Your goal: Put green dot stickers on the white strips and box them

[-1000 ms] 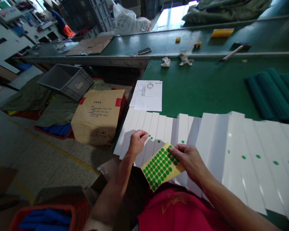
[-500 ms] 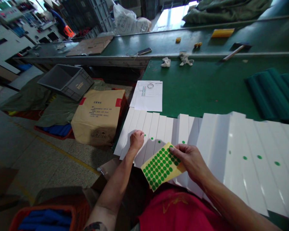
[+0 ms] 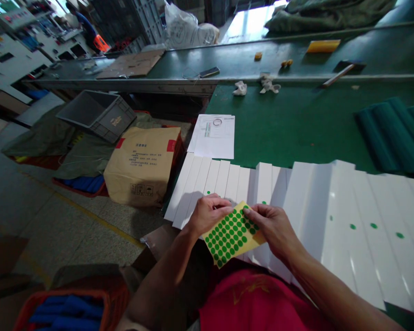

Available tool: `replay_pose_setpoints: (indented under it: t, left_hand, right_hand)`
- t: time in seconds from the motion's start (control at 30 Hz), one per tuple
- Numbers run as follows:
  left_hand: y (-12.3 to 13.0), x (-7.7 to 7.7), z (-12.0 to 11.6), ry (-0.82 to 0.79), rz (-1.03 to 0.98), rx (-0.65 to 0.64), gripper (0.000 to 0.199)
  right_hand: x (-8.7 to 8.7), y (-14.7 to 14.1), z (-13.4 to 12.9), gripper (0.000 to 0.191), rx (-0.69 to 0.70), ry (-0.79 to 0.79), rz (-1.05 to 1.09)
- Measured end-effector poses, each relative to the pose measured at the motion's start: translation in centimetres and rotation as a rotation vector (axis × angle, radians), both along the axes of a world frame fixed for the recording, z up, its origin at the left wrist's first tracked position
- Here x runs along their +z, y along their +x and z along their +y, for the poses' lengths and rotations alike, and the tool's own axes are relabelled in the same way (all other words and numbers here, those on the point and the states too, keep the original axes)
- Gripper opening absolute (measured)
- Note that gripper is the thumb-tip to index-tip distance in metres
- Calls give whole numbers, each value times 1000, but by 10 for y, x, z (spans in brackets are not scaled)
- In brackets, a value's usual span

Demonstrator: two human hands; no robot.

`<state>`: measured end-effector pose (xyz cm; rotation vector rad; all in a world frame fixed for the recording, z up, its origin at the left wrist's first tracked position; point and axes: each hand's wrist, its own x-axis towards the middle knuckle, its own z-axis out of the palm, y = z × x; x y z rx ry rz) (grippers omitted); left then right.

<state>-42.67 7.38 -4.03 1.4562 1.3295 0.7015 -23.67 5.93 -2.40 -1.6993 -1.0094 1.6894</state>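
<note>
My right hand [image 3: 272,227] pinches the right corner of a yellow-backed sheet of green round stickers [image 3: 231,234], its thumb and fingers on the sheet. My left hand [image 3: 207,214] has come in beside the sheet's upper left corner, fingers together at its edge. Whether those fingers hold a sticker is hidden. Beneath both hands lies a row of overlapping white strips [image 3: 207,184], and further white strips [image 3: 365,230] spread to the right. Single green dots sit on several strips.
A printed paper [image 3: 214,136] lies on the green work surface [image 3: 290,128] above the strips. Dark green rolled pads [image 3: 389,135] lie at right. Left of the bench stand a cardboard box [image 3: 141,166] and a grey crate [image 3: 98,115]; a red basket [image 3: 65,312] of blue cloth sits lower left.
My left hand has moved from the white strips rightward to the sticker sheet's edge. The sheet stays in my right hand, and the view has shifted slightly.
</note>
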Motion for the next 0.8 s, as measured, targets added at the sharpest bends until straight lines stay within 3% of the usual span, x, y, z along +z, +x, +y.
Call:
replay_pose_setpoints:
  t: [0.13, 0.5, 0.8]
  left_hand:
    - [10, 13, -11, 125, 44, 16, 11]
    - [20, 4, -25, 451, 343, 37, 12]
    - [23, 3, -25, 466, 408, 31, 18]
  right_hand:
    - [0, -1, 0, 38, -10, -11, 2]
    - [3, -5, -3, 37, -54, -20, -26]
    - [4, -6, -3, 37, -65, -18, -15]
